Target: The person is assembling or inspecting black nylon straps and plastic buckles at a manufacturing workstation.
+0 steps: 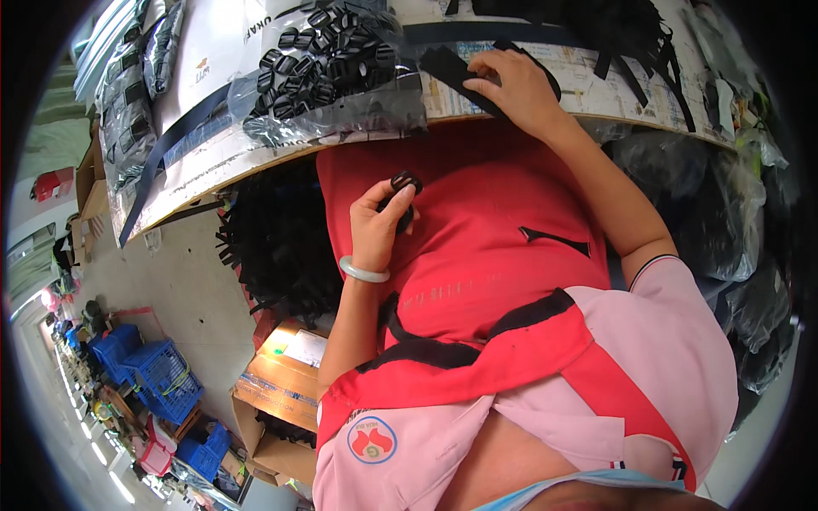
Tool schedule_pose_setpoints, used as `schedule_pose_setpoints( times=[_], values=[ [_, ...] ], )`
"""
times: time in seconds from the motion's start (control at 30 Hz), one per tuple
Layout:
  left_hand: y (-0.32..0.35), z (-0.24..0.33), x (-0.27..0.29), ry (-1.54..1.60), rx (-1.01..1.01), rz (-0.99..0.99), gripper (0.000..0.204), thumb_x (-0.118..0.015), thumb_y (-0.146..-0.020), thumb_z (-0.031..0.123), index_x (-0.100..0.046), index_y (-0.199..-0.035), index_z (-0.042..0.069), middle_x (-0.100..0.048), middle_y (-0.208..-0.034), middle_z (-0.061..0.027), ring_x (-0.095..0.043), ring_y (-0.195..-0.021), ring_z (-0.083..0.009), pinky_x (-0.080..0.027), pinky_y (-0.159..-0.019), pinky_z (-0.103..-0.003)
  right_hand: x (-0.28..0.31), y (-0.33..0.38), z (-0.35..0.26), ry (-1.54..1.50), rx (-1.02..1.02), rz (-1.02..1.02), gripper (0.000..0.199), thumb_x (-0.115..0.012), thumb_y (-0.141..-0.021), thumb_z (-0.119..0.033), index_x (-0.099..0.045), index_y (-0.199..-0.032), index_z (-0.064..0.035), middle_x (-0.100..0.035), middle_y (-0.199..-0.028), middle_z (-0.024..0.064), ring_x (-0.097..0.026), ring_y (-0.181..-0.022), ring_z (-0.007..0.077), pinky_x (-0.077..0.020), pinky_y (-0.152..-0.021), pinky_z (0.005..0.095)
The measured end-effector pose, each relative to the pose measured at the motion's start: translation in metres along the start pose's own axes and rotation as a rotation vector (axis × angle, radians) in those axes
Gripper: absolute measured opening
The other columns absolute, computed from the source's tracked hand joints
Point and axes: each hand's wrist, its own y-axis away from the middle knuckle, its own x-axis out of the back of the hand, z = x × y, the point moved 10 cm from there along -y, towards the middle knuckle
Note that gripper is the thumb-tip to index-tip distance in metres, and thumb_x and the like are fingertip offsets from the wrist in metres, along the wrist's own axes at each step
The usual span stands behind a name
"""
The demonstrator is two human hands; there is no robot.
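My left hand (379,217) is raised in front of the red apron (477,213), its thumb and fingers closed on a black plastic buckle (404,180). Another dark piece shows below the thumb, partly covered by the fingers. Over the table's front edge, my right hand (517,89) bends its fingers onto black webbing straps (450,75) lying flat there. Part of the straps is hidden beneath that hand. Between the two hands, on the table, an open clear plastic bag (396,109) holds a heap of black buckles (319,68).
A long dark strap (162,145) hangs over the table edge (204,175) at the left. More black straps (626,72) lie at the right. Under the table are a black strap bundle (277,238) and a cardboard box (285,383). Blue crates (166,379) stand on the floor.
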Motion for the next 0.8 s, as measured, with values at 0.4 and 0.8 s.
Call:
schedule_pose_setpoints(
  times=[0.4, 0.8],
  values=[
    [-0.004, 0.006, -0.012, -0.011, -0.048, -0.014, 0.017, -0.067, -0.088, 0.011, -0.067, -0.101, 0.000, -0.062, -0.070, -0.0011, -0.054, -0.055, -0.0056, -0.042, -0.048, -0.019, -0.006, -0.005, -0.021, 0.033, 0.198, 0.176, 0.034, -0.068, -0.078, -0.019, -0.063, -0.111, -0.0124, -0.061, -0.101, 0.0051, -0.054, -0.099, 0.0267, -0.0403, -0.090, 0.0378],
    [-0.006, 0.004, -0.019, -0.019, -0.057, -0.032, 0.015, -0.067, -0.089, 0.014, -0.067, -0.094, -0.001, -0.061, -0.067, -0.0004, -0.053, -0.054, -0.0051, -0.040, -0.047, -0.019, 0.040, -0.002, -0.053, 0.012, 0.593, 0.554, 0.014, -0.064, -0.086, -0.012, -0.063, -0.098, -0.0059, -0.059, -0.082, 0.0045, -0.057, -0.074, 0.0184, -0.0442, -0.066, 0.0309]
  ],
)
